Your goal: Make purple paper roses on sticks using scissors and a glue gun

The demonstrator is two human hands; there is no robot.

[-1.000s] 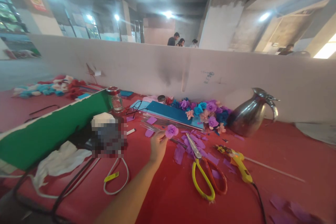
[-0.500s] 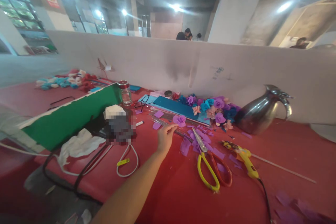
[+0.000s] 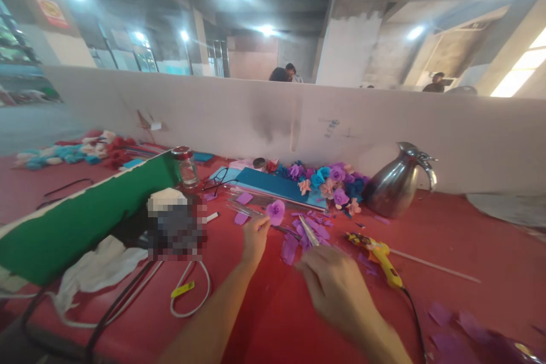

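Note:
A purple paper flower [image 3: 275, 212] is at the fingertips of my left hand [image 3: 255, 238], which is pinched closed at the flower's base. Over the handles of the scissors [image 3: 310, 233] lies my right hand [image 3: 335, 284], seen from its back. Its fingertips and the handles are hidden beneath it, so whether it grips them cannot be seen. The scissor blades point away from me, over a pile of purple paper pieces [image 3: 290, 247].
A yellow glue gun [image 3: 386, 264] lies right of my right hand, its cord running forward. Behind are paper flowers [image 3: 340, 196], a blue sheet [image 3: 271, 181], a metal jug [image 3: 394, 185] and a glass jar [image 3: 186, 170]. Left stands a green panel [image 3: 94, 205]. Cables lie beside my left arm.
My right hand has come into view and now covers the scissors' handles. My left hand still has the purple flower at its fingertips, now raised more upright. The camera view has turned to the right.

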